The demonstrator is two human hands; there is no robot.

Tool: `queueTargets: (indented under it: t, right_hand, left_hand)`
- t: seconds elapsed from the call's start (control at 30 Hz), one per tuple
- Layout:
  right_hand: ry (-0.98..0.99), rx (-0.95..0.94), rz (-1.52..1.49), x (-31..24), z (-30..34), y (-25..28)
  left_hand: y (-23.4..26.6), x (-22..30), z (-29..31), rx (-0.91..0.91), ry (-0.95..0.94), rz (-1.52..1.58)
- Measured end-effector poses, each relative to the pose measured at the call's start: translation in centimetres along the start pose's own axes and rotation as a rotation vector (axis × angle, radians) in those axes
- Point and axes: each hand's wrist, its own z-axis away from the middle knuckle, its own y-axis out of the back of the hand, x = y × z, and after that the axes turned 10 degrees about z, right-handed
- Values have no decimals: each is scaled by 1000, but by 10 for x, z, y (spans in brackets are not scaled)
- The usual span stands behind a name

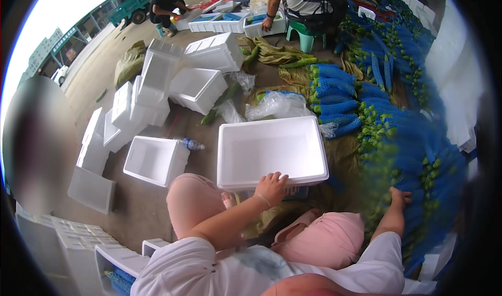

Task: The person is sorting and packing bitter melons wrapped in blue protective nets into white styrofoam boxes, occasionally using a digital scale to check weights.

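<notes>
In front of me an empty white foam box point(272, 149) lies open side up, tilted a little toward me. My left hand point(271, 188) is closed over its near rim, with the fingertips just inside. Out to the right, my right hand point(400, 195) reaches to a long heap of green vegetables in blue net sleeves point(423, 191). Its thumb and fingers look apart at the heap's surface, though the fingertips are partly hidden and no vegetable is lifted. Another bundle of netted vegetables point(334, 95) lies beyond the box.
Several foam boxes point(196, 89) lie stacked and tipped at the left. A plastic bottle point(191, 144) lies beside a smaller box point(157, 160). Crumpled clear plastic point(277, 106) is behind my box. A person sits on a green stool point(306, 35); another crouches point(166, 9) farther back.
</notes>
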Motion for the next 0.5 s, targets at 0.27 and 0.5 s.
queueTargets:
  t: [0.27, 0.5]
  right_hand:
    - [272, -557, -1030, 75, -24, 81]
    - [805, -775, -1630, 158, 66, 98]
  left_hand:
    - [27, -24, 5, 70, 32, 148]
    - [102, -45, -94, 273, -149, 286]
